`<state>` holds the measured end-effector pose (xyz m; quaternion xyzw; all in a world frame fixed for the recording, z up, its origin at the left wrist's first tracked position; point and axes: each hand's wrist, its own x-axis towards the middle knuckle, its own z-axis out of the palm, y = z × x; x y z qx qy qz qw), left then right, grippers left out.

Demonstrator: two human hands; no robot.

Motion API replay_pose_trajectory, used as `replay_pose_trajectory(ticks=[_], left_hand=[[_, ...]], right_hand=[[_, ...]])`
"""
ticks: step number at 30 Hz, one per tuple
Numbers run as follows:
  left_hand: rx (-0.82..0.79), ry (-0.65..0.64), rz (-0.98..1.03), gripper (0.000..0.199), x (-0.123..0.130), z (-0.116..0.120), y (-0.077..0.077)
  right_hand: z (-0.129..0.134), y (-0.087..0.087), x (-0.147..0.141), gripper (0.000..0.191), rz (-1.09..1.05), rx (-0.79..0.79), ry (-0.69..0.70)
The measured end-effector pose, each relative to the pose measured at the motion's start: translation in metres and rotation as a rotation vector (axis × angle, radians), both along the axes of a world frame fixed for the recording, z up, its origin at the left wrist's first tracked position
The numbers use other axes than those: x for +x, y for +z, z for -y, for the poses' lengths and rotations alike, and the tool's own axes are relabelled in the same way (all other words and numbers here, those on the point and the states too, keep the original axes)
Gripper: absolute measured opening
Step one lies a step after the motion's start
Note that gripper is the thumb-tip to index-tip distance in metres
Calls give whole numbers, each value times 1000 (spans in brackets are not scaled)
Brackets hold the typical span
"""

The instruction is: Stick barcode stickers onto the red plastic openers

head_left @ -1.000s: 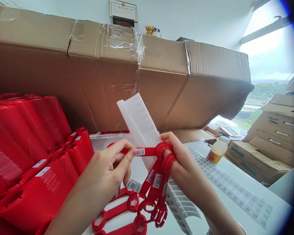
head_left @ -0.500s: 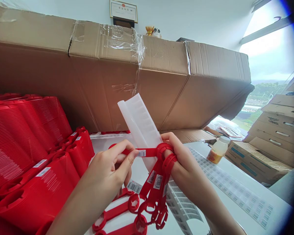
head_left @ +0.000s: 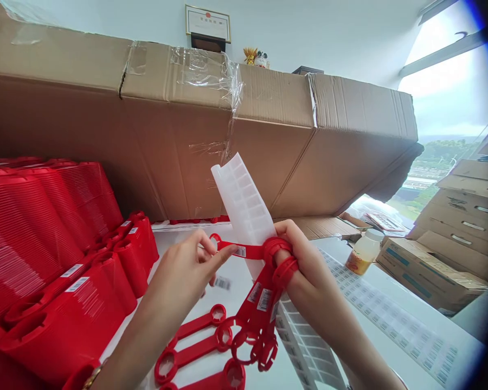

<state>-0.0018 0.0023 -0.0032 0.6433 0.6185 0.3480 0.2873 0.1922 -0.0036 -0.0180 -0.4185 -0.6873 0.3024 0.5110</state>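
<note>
Vs earlier, L hand (head_left: 183,284) has slid toward red strap's (head_left: 248,251) ring end, fingertips pinching it; R hand (head_left: 309,273) clamped on strap rings + upright curled white sheet (head_left: 239,208). Spare straps (head_left: 195,338) on white table (head_left: 238,295) below, open room above them.
</note>
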Motion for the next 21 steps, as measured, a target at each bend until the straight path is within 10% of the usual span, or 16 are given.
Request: replay_pose_trajectory(ticks=[8,13,21], left_hand=[[234,377,-549,70,-10,7,8],[513,381,-331,82,3,8,-5],[400,223,-2,72,1,4,-3]], right_hand=[[-28,-9,0,10,-25,-55,-22],[-26,-12,-3,8,-30,-48,-6],[-9,-4,-11,14,-152,-27,49]])
